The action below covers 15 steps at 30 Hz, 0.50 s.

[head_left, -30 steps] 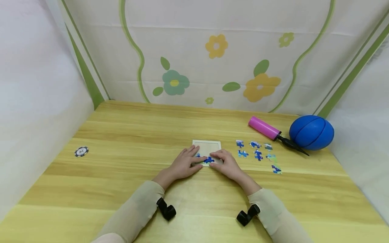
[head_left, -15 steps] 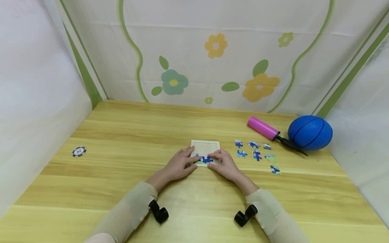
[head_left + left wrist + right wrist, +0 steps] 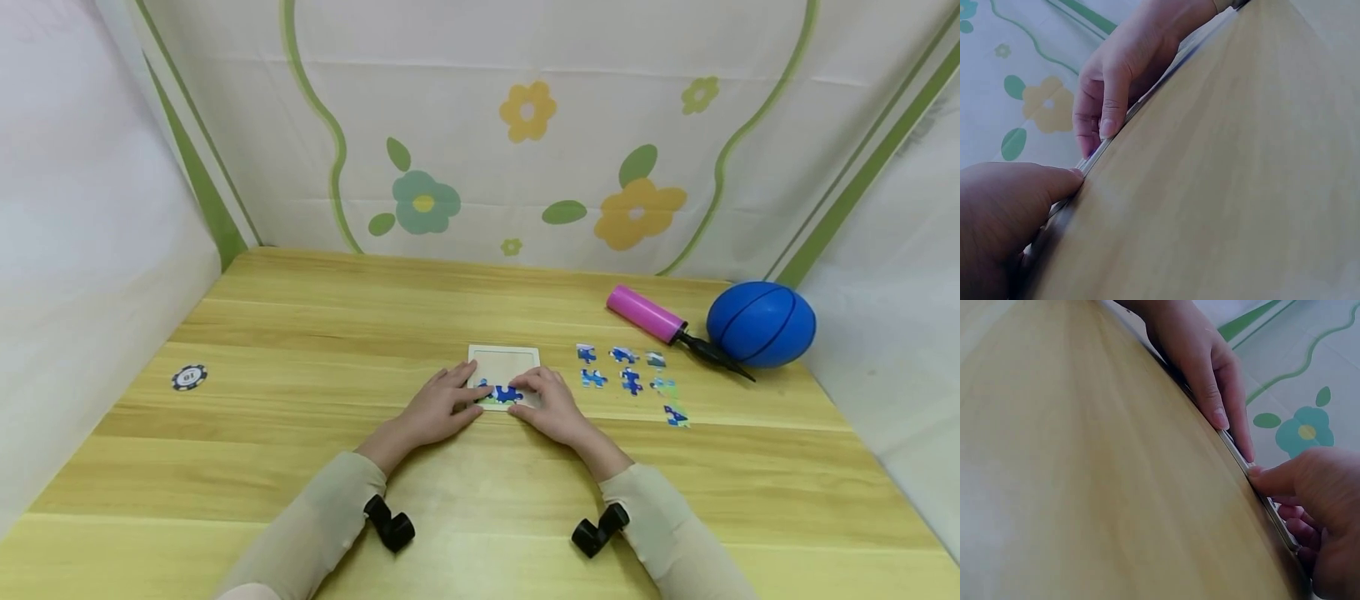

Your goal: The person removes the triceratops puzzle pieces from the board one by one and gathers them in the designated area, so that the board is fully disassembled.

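In the head view, a small square puzzle tray (image 3: 504, 351) with a pale rim lies mid-table. Along its near side sit blue and green jigsaw pieces, one a dark blue puzzle piece (image 3: 507, 394). My left hand (image 3: 435, 407) rests at the tray's left side, its fairly straight index finger touching the pieces and its thumb by the near rim. At the right, my right hand (image 3: 552, 406) pinches the dark blue piece between thumb and bent index finger. Both wrist views show the tray edge-on, with the left thumb (image 3: 1063, 182) and right thumb (image 3: 1272, 480) at its near edge; the pieces are mostly hidden there.
Several loose puzzle pieces (image 3: 632, 382) lie right of the tray. Beyond them are a pink hand pump (image 3: 647, 314) with a black nozzle and a blue ball (image 3: 761, 324). A round poker chip (image 3: 189, 377) lies at the left. A flowered cloth (image 3: 480, 167) closes off the back.
The dark blue piece sits slightly lower and straighter in the tray's near row than a second ago. Both hands stay at the tray with small shifts, and the whole view drifts slightly.
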### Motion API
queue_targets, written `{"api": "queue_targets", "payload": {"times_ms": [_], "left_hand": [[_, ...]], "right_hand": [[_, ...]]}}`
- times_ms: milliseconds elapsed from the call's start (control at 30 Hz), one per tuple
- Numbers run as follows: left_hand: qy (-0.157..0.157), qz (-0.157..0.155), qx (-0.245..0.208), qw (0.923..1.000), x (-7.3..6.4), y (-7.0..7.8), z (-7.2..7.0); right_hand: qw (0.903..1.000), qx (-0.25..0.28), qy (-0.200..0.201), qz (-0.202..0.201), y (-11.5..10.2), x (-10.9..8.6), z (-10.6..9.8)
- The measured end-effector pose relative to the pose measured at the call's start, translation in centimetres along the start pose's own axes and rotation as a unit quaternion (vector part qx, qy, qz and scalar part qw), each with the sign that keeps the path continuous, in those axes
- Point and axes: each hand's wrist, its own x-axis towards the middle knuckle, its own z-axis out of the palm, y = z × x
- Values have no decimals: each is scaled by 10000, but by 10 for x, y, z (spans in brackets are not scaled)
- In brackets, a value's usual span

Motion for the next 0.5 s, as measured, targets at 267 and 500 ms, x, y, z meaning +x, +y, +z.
{"api": "queue_targets", "payload": {"times_ms": [267, 500], "left_hand": [[-15, -23, 30, 10000, -1, 0, 1], [-11, -34, -76, 10000, 0, 0, 0]], "right_hand": [[10000, -40, 17, 71, -2, 0, 2], [9999, -70, 114, -97, -3, -1, 2]]}}
